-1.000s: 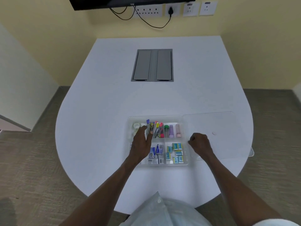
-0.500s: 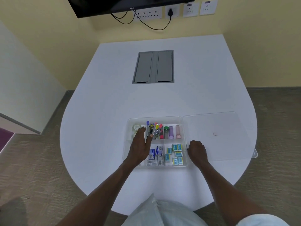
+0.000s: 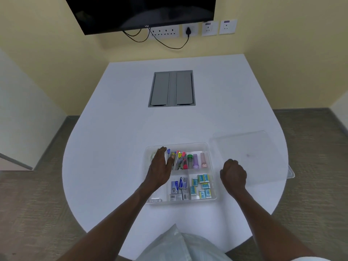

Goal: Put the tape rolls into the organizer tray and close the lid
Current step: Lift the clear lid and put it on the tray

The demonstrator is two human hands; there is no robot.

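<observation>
A clear organizer tray with several compartments sits near the table's front edge. My left hand lies palm down over its back left compartment, fingers stretched out and the thumb resting by the markers. A pale tape roll shows just left of the fingers; the rest of that compartment is hidden under the hand. My right hand is curled into a fist just right of the tray, with nothing visible in it. The clear lid lies flat and open on the table to the tray's right.
Small blue and white boxes fill the tray's front compartments. A grey cable hatch is set into the middle of the white table. A black screen and wall sockets hang behind. The lid's right corner overhangs the table edge.
My left hand has slid a little further back and left over the tape compartment. My right hand stays a fist beside the tray. The view has tilted upward.
</observation>
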